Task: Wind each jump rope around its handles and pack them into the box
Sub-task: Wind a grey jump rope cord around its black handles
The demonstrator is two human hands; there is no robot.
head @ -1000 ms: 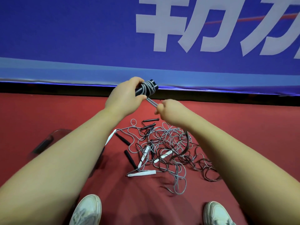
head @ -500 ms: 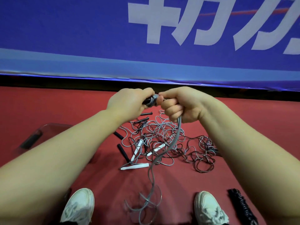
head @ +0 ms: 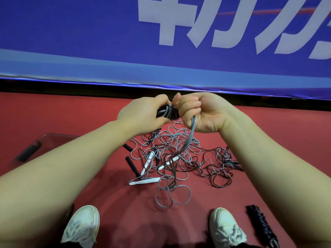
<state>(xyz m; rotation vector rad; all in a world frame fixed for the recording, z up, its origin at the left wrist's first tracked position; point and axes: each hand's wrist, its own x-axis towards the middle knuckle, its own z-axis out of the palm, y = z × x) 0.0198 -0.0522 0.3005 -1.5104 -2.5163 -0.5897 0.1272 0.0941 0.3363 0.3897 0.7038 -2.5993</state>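
My left hand grips a pair of black jump rope handles with a few turns of grey rope round them. My right hand is closed round the grey rope right beside the handles; the rope hangs from the fist down to loose loops on the red floor. Below the hands lies a tangled pile of jump ropes, grey and dark, with white and black handles among them. A clear plastic box sits on the floor at the left, partly behind my left forearm, with a dark object inside.
A wound black jump rope lies on the floor by my right shoe. My left shoe is at the bottom left. A blue banner wall closes off the far side of the red floor.
Both hands have come lower and closer together. My right hand turned palm-up next to the handles, and the grey rope now trails down from it to the floor.
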